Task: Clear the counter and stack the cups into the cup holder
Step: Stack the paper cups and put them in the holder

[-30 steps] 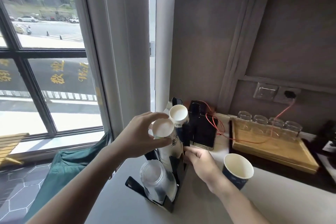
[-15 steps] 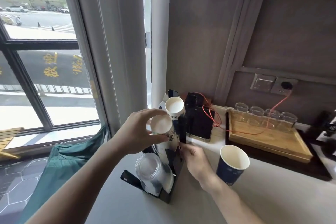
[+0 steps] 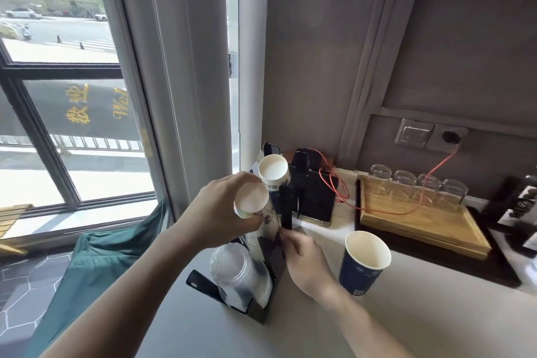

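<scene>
A wooden tray sits by the wall, with four upturned glasses in a row along its back edge. A red cable runs from the wall socket across the tray to a black device. A green cloth lies below the window.

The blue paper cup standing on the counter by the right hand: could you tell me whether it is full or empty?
Empty: the blue paper cup stands upright and its white inside shows bare down to the bottom.

A large window is set left of the grey-brown panelled wall — daylight is let in through it. Wall sockets are mounted right of the window; hexagonal floor tiles are seen below it.
</scene>
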